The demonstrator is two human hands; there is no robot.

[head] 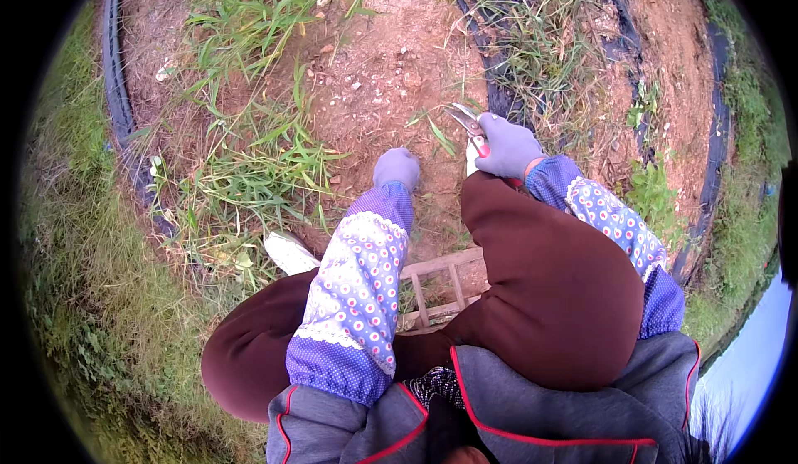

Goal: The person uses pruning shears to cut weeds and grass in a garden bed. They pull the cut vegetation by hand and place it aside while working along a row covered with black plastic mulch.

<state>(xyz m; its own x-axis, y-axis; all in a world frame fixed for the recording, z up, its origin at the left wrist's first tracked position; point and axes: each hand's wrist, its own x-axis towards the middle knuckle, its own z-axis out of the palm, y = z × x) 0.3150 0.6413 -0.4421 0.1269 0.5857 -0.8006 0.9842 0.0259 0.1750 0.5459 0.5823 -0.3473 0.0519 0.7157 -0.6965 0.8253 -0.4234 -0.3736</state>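
Note:
My right hand [508,146], in a pale purple glove, is closed around red-handled pruning shears [472,128]. The blades point up and left, just above the reddish soil, with a few green grass blades [441,136] beside them. My left hand [397,168], gloved the same way, is a curled fist low over the bare soil [380,99]. Its fingers face away from me, so whatever may be in them is hidden. Left of that fist lies a clump of long-leaved green grass [268,164].
Black plastic sheeting [495,83] runs along the right, partly under dry and green grass [548,58]. Another black strip [118,90] edges the left. A slatted frame [436,283] sits between my bent legs. One white shoe [290,253] rests beside the weeds.

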